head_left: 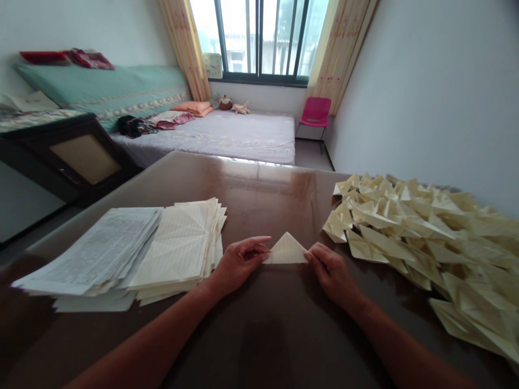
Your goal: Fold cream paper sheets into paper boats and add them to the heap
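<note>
A small cream sheet of lined paper (287,251), folded into a triangle, sits between my hands with its peak pointing away from me. My left hand (244,257) pinches the triangle's left corner between thumb and fingers, the index finger stretched out above it. At the opposite corner, my right hand (327,266) is closed on the paper with thumb and curled fingers. Left of my hands lies a stack of creased, lined cream sheets (174,246). Many folded paper boats (405,216) are heaped to the right.
The glossy brown table (259,200) carries a pile of printed white sheets (93,248) at the left. Past its far edge stand a bed (243,132) and a pink chair (315,112). A dark cabinet (77,154) is at the left, and a white wall (430,97) rises on the right.
</note>
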Motion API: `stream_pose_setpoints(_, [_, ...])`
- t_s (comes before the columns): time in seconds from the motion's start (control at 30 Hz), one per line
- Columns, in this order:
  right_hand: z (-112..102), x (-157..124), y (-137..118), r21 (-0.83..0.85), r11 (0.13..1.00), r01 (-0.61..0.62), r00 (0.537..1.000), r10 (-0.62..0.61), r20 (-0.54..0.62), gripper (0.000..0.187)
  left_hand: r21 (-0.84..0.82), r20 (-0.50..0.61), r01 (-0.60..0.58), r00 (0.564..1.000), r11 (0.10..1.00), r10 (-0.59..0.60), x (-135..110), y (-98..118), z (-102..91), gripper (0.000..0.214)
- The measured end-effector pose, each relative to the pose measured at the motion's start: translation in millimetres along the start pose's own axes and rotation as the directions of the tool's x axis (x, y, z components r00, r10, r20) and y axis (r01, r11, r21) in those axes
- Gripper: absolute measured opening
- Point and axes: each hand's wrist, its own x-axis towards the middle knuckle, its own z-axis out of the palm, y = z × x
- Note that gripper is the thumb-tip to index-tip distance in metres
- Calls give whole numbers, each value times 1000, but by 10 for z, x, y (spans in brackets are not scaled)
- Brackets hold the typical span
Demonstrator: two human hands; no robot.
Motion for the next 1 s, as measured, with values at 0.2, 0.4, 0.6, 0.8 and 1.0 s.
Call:
stream_pose_setpoints(0.2, [3,8,-29,64,998,-6,1000,7,-16,32,-142,-21,66,997,988,-70,4,48,20,40])
stream_pose_setpoints(0.4, [-2,2,-59,123,992,-35,999,38,-28,32,-249,-26,200,977,947,-213,-2,54,12,40])
stream_pose_setpoints(0.6, [16,5,-81,122,992,-29,999,35,-42,32,-303,-70,211,968,929,-242,-25,61,82,30])
stream_pose_setpoints(0.8, [64,-19,-151,74,994,-74,993,81,-87,32,-233,-103,167,975,958,-195,-10,42,153,29])
stream_pose_setpoints(1.0, [90,-15,-147,53,989,-139,985,144,-99,34,-242,-119,213,962,947,-247,16,29,141,29])
